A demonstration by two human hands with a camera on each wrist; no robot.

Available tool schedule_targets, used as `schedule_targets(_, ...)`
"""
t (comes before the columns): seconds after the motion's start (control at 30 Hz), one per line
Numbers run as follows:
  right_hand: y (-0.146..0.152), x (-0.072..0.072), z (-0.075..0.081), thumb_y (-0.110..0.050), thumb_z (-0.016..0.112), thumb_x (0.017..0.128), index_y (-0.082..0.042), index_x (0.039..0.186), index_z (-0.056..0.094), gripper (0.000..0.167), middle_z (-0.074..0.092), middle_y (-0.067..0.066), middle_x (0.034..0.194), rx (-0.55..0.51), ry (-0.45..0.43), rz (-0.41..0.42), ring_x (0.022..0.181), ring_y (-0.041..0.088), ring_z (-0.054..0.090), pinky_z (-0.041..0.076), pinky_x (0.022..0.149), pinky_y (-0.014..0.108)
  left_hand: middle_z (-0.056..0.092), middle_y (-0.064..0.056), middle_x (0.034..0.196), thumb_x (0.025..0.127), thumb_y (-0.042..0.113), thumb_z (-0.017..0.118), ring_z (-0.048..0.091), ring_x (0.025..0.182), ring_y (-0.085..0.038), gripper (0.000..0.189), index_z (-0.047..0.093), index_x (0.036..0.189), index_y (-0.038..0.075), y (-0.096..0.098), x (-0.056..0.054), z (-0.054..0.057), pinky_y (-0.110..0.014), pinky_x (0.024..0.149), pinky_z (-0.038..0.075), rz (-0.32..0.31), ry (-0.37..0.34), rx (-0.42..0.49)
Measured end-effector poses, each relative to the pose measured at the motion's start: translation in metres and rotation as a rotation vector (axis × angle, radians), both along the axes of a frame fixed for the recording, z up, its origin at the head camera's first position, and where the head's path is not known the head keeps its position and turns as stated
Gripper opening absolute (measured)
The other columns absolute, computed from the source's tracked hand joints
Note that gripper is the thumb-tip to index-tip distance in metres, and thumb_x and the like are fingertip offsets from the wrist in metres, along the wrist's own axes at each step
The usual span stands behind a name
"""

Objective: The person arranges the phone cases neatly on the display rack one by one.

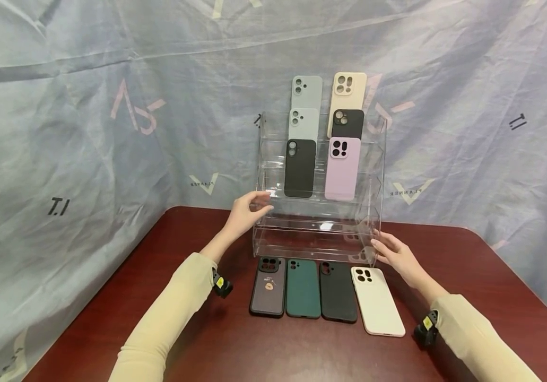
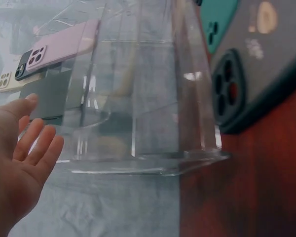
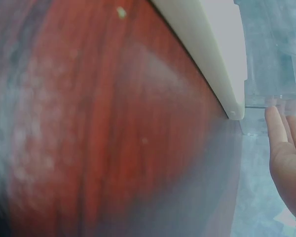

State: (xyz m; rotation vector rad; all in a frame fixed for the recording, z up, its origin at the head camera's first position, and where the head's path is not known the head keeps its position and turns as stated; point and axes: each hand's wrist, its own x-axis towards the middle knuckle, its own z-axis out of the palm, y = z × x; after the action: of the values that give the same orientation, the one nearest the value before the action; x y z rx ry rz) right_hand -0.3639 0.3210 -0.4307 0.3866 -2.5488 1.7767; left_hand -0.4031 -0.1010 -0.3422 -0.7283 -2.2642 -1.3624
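A clear acrylic tiered display stand (image 1: 318, 209) stands on the table with phone cases on its upper tiers. In front are a black-rimmed case (image 1: 267, 297), a green case (image 1: 303, 292), a black case (image 1: 338, 294) and a cream case (image 1: 379, 305). My left hand (image 1: 249, 212) is at the stand's left side, thumb and fingers apart with nothing between them; the left wrist view shows the palm (image 2: 19, 177) beside the tiers. My right hand (image 1: 397, 257) has its extended fingers right at the stand's lower right side, as the right wrist view also shows.
On the stand, a dark case (image 1: 300, 172) and a lilac case (image 1: 343, 172) are frontmost, with pale blue (image 1: 305, 122), black (image 1: 348, 124) and beige (image 1: 356, 87) ones behind. A grey printed cloth (image 1: 197, 106) hangs behind the red-brown table (image 1: 273, 355).
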Motion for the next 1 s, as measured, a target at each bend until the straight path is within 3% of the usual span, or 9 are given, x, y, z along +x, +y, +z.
schedule_targets(0.47,-0.004,0.001,0.005,-0.037,0.049,0.111,0.000,0.164,0.021,0.071,0.022,0.030,0.167,0.031,-0.017,-0.008,0.107,-0.024,0.048,0.055,0.097,0.013,0.076,-0.022,0.113,0.095,0.012,0.075,0.074,0.103,-0.036,0.032,0.071,0.123,-0.003,-0.018,0.022,-0.033,-0.047,0.090,0.062,-0.001,-0.161,-0.102)
schedule_targets(0.77,-0.003,0.002,0.003,-0.040,0.048,0.110,-0.001,0.164,0.022,0.071,0.024,0.028,0.167,0.066,-0.019,-0.031,0.132,0.010,0.055,0.055,0.103,0.020,0.075,-0.020,0.119,0.096,0.013,0.074,0.073,0.105,-0.034,0.031,0.071,0.124,0.000,-0.027,0.028,-0.053,-0.048,0.092,0.060,-0.044,-0.216,-0.190)
schedule_targets(1.0,-0.004,0.002,0.003,-0.040,0.049,0.110,-0.001,0.164,0.022,0.072,0.023,0.028,0.168,0.048,-0.016,-0.024,0.118,-0.010,0.054,0.055,0.103,0.020,0.076,-0.020,0.115,0.096,0.012,0.074,0.074,0.100,-0.033,0.029,0.072,0.121,-0.001,-0.024,0.033,-0.060,-0.046,0.086,0.060,-0.045,-0.213,-0.178)
